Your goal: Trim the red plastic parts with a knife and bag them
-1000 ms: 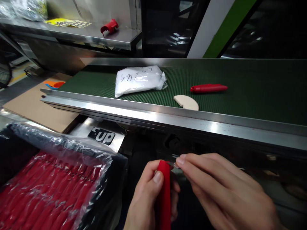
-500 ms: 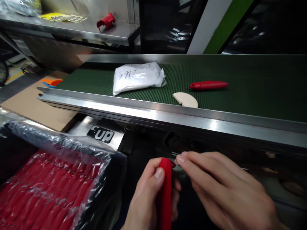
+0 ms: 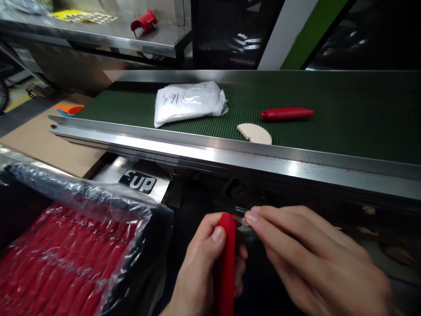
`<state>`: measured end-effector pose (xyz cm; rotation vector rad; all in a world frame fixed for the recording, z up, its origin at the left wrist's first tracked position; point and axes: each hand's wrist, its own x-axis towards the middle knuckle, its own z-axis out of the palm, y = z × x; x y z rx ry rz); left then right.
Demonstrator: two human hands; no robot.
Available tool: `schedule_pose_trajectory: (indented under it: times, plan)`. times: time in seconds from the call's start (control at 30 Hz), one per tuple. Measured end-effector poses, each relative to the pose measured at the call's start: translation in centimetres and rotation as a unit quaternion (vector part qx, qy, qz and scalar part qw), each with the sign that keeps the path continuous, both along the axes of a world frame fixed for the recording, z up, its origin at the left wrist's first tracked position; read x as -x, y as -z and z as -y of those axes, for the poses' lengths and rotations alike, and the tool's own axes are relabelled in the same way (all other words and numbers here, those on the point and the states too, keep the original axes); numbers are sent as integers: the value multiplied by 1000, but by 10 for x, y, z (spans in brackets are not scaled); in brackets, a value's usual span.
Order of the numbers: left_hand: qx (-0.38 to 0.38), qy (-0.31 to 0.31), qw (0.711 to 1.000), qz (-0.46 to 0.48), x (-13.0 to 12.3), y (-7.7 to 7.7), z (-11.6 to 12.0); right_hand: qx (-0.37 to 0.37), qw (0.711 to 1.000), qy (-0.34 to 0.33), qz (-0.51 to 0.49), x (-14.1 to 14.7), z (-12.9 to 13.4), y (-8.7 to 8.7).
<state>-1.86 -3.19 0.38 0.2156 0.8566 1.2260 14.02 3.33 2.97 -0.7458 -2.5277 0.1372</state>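
My left hand (image 3: 205, 259) is wrapped round a long red part (image 3: 226, 263), held upright at the bottom centre with the thumb on its face. To its right, my right hand (image 3: 309, 254) pinches a small thin metal blade (image 3: 240, 220) between thumb and fingers. The blade's tip points left and lies at the upper end of the red part; whether it touches is hard to tell. Another red part (image 3: 287, 114) lies on the green conveyor belt (image 3: 348, 127), near a cream-coloured curved piece (image 3: 255, 133).
A white plastic-wrapped packet (image 3: 189, 104) rests on the belt. The belt's metal rail (image 3: 204, 151) runs across in front of my hands. At lower left stands a plastic-lined box (image 3: 144, 224) of red parts. A red clip-like piece (image 3: 144, 22) sits on a metal table (image 3: 158, 37).
More of the metal blade now shows between my right fingertips and the red part. My left hand keeps its hold. The whole view has shifted slightly, with the belt a little higher.
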Motion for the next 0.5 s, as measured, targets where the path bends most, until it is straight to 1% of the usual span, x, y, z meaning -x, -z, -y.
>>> schedule_pose_trajectory:
  times: [0.3, 0.5]
  plan:
    - [-6, 7, 1000, 4, 1, 1, 2, 8, 1000, -7, 2, 0, -1, -2]
    - [21, 14, 999, -22, 1, -2, 2, -1, 1000, -7, 16, 0, 2, 1]
